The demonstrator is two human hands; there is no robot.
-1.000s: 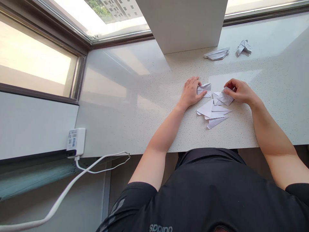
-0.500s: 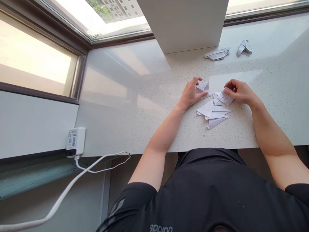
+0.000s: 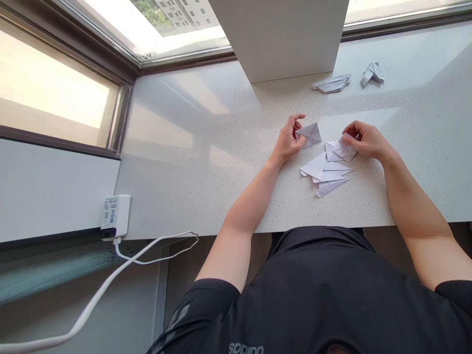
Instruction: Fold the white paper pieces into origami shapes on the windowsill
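Left hand [image 3: 290,141]: grip pinches the left end of a folded paper [image 3: 311,133], midway between the surface's [image 3: 214,191] near and far edges.
Right hand [image 3: 363,139]: grip pinches the top of a creased piece [image 3: 336,152], also midway.
Paper feel: probably light, stiffer along creases, easily crumpled; best held by a layered corner.
Change: a second ago the folded paper lay flatter; now it tilts up.

One head-worn camera looks forward and steeply down past the wearer's black shirt [image 3: 317,295], fairly near the pale worktop [image 3: 184,187], wide enough to take in windows [image 3: 55,88] at top and left.
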